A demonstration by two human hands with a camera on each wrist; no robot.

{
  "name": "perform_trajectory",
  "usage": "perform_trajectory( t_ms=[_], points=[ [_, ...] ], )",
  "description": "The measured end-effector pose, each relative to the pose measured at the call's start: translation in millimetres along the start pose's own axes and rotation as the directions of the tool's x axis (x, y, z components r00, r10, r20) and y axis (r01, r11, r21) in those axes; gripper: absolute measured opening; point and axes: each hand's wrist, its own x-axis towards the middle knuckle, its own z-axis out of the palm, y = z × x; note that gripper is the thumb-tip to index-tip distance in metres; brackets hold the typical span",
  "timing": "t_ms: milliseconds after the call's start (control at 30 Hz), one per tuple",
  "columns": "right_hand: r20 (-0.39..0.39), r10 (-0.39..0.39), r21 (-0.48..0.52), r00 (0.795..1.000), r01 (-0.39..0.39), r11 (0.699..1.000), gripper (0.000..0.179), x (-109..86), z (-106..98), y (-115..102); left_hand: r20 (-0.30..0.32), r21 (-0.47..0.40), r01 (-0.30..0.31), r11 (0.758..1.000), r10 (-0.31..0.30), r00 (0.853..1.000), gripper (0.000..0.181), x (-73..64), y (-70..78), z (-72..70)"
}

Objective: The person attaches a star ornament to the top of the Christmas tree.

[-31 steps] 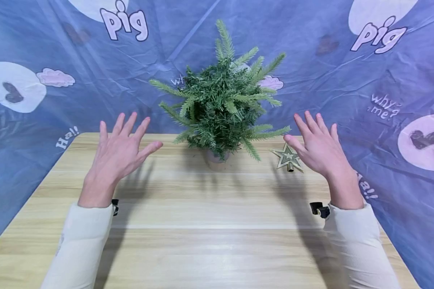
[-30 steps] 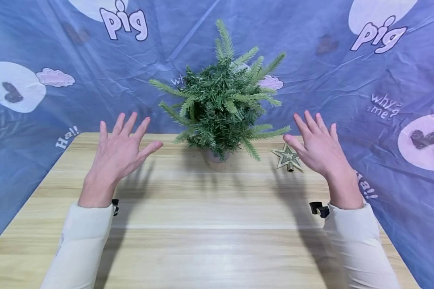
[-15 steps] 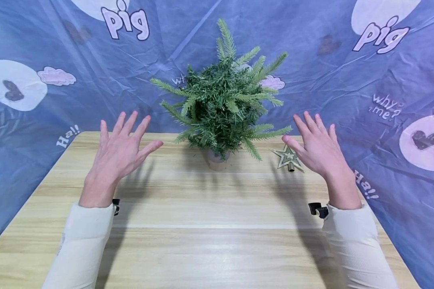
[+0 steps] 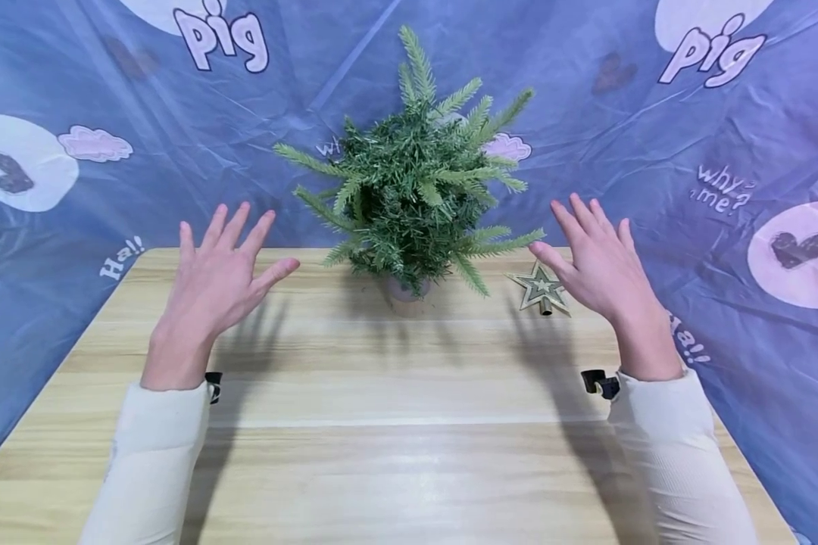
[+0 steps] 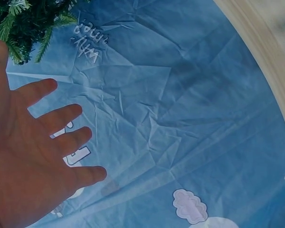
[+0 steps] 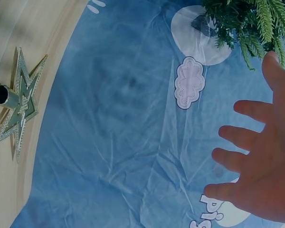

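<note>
A small artificial Christmas tree (image 4: 416, 182) stands upright on a round base near the table's back edge, its light green sprigs sticking out on both sides. Left of it, my left hand (image 4: 218, 280) hovers over the table with fingers spread and nothing in them. My right hand (image 4: 603, 265) mirrors it on the other side, also spread and holding nothing. A gold glittery star tree topper (image 4: 541, 288) lies on the table beside the right thumb, partly overlapped by that hand in the head view. In the right wrist view the star (image 6: 21, 102) shows its hollow socket.
The light wooden table (image 4: 409, 469) has a rounded back edge. Behind and beside it hangs a creased blue cloth (image 4: 300, 68) printed with hearts, clouds and words. Black straps (image 4: 600, 384) show at both cuffs.
The head view has shifted slightly, so tree, star and hands sit a little higher and to the left. Both hands keep their spread pose.
</note>
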Motion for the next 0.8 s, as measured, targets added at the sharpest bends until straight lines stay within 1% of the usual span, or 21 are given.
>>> perform_trajectory(
  t_ms=[100,233,333,467,600,700,800],
  points=[
    [-0.041,-0.009,0.006,0.999,0.009,1.0,0.075,1.1,0,-1,-0.014,-0.013,-0.008,1.0,0.007,1.0,0.085,0.5,0.0,-1.0],
    [-0.117,-0.023,0.015,0.993,0.024,1.0,0.07,1.0,0,-1,-0.032,-0.033,-0.019,0.999,0.017,0.999,0.083,2.3,1.5,-2.6],
    [-0.156,-0.027,0.029,0.987,0.032,0.999,0.067,0.9,2,0,-0.048,-0.042,-0.012,0.999,0.01,0.999,0.083,4.0,2.4,-3.7],
    [-0.169,-0.027,0.051,0.985,0.036,0.998,0.067,0.6,4,2,-0.079,-0.041,-0.006,0.999,0.003,0.997,0.083,5.2,2.4,-4.3],
    [-0.174,-0.029,0.075,0.984,0.042,0.996,0.066,0.2,5,5,-0.106,-0.058,-0.018,0.998,0.011,0.994,0.081,6.0,2.3,-4.0],
    [-0.175,-0.03,0.099,0.984,0.048,0.994,0.067,0.7,7,6,-0.141,-0.099,-0.038,0.994,0.024,0.99,0.078,6.3,2.7,-3.4],
    [-0.169,-0.026,0.13,0.985,0.049,0.99,0.067,1.0,10,8,-0.191,-0.157,-0.071,0.985,0.04,0.981,0.074,6.1,3.6,-2.6]
  ],
)
